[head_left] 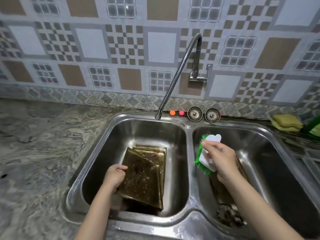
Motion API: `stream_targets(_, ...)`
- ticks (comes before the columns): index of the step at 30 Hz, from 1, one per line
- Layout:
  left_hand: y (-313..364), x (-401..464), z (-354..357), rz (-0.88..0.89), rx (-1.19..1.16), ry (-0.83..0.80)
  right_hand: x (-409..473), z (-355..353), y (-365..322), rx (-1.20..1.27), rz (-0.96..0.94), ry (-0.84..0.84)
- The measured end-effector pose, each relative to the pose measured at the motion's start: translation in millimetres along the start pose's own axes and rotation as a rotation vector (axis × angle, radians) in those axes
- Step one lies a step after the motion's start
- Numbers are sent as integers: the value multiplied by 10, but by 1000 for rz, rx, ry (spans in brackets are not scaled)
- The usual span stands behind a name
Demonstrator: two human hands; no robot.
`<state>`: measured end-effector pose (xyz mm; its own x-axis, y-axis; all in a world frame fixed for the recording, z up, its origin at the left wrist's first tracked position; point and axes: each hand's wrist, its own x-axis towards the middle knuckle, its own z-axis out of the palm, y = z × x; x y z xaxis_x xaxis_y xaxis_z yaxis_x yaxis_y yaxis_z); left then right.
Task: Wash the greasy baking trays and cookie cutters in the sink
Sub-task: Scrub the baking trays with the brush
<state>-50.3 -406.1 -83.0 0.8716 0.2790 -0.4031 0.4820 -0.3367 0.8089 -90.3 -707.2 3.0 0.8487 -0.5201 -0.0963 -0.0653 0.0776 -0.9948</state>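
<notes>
The left hand (115, 175) has its grip curled round the left edge of the top baking tray (143, 181), thumb on the greasy upper face and fingers tucked underneath. That tray is tipped up off a stack of trays (155, 151) of the same dark, grease-spotted kind, all lying in the left basin of the sink (189, 153).

The right hand (220, 158) grips a scrubbing brush (207, 153) with a white back and green bristles, fingers wrapped over the white back and the forefinger stretched toward its far end. The brush hangs over the right basin, just right of the sink's middle divider, bristles facing left and down. Under the right forearm another dark tray (223, 189) lies in the right basin, and a toothed round cookie cutter (228, 215) rests at its near end.

The flexible faucet (180, 73) curves from the wall down to the back rim of the left basin. On the sink's back rim stand an orange ball (172, 112), a pink ball (181, 113) and two metal strainers (195, 113). Yellow sponges (286, 122) sit on the counter (38, 144) right of the sink.
</notes>
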Motion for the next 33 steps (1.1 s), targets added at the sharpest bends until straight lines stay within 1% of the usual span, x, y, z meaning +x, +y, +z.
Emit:
stream_targets(4, -29, 284, 110, -62, 6, -78, -55, -76, 66, -13, 17, 87)
stream_targets(6, 31, 304, 185, -96, 104, -143, -58, -174, 81, -26, 15, 142)
stream_targets(7, 66, 316, 250, -84, 175, -173, -58, -236, 85, -39, 9, 172)
stream_targets(9, 189, 261, 442, 3, 311, -171, -44, -386, 96, -72, -3, 232)
stream_targets(11, 356, 147, 735, 153, 334, -111, -22, -559, 98, -107, -11, 283)
stream_targets(12, 474, 34, 912, 250, 309, -99, -4, -653, 97, -125, -10, 304)
stream_targets(14, 687, -224, 1334, 451, 223, -148, 33, -852, 86, -164, -4, 324)
stream_targets(15, 809, -385, 1550, 508, 170, -198, 46, -942, 77, -181, -6, 320)
stream_targets(16, 908, -520, 1766, 521, 118, -256, 64, -1038, 81, -199, -10, 317)
stream_targets(17, 995, -647, 1978, 503, 84, -323, 80, -1134, 87, -214, -18, 316)
stream_targets(19, 1076, -826, 2432, 400, 154, -467, 115, -1370, 109, -248, -48, 310)
stream_targets(21, 974, -838, 2800, 282, 306, -579, 138, -1579, 123, -288, -79, 282)
stream_targets(23, 795, -728, 3177, 212, 492, -636, 188, -1882, 102, -319, -110, 269)
stream_targets(25, 576, -534, 3490, 140, 620, -601, 256, -2186, 34, -349, -149, 266)
stream_targets(27, 515, -551, 3632, 81, 656, -530, 353, -2510, -48, -375, -194, 266)
stream_targets(30, 469, -640, 3793, 75, 723, -454, 540, -2964, -178, -399, -242, 277)
stream_targets(33, 407, -672, 3911, 65, 722, -311, 761, -3344, -274, -435, -250, 287)
